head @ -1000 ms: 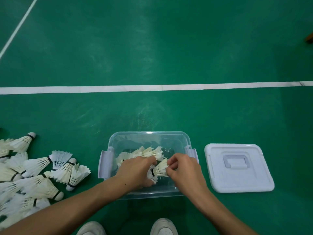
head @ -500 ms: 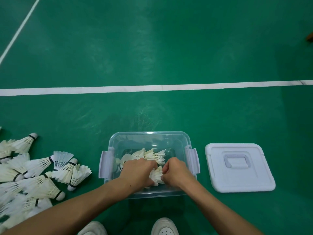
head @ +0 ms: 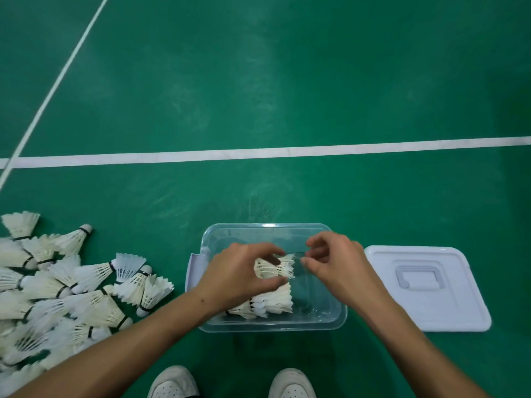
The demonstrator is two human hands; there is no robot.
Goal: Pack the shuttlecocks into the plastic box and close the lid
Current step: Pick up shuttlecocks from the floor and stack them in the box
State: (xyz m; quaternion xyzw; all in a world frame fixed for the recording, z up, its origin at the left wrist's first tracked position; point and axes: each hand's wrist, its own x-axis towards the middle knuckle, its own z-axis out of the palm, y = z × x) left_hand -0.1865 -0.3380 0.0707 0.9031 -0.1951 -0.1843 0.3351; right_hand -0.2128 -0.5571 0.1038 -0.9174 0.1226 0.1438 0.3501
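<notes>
Clear plastic box [head: 316,320] on the green court floor [head: 258,81], just ahead of two white shoes [head: 175,383] at the bottom edge. Left hand [head: 238,277] over the box's left half, fingers and thumb curled around a shuttlecock [head: 275,268], feathered skirt pointing right. Right hand [head: 336,259] over the box's right half, fingers loosely curled, fingertips close to the skirt's frayed edge; whether touching or pinching a feather, cannot tell. Below the left hand, more shuttlecocks in the box [head: 270,303], lying on their sides against the near-left part of the bottom. Right part of the box bottom bare. White lid [head: 448,314] flat on the floor just to the right of the box, handle recess facing up, not on the box. Loose pile of shuttlecocks [head: 57,288] on the floor to the left of the box, reaching the left edge of view. White court line [head: 258,153] across the floor beyond the box.
</notes>
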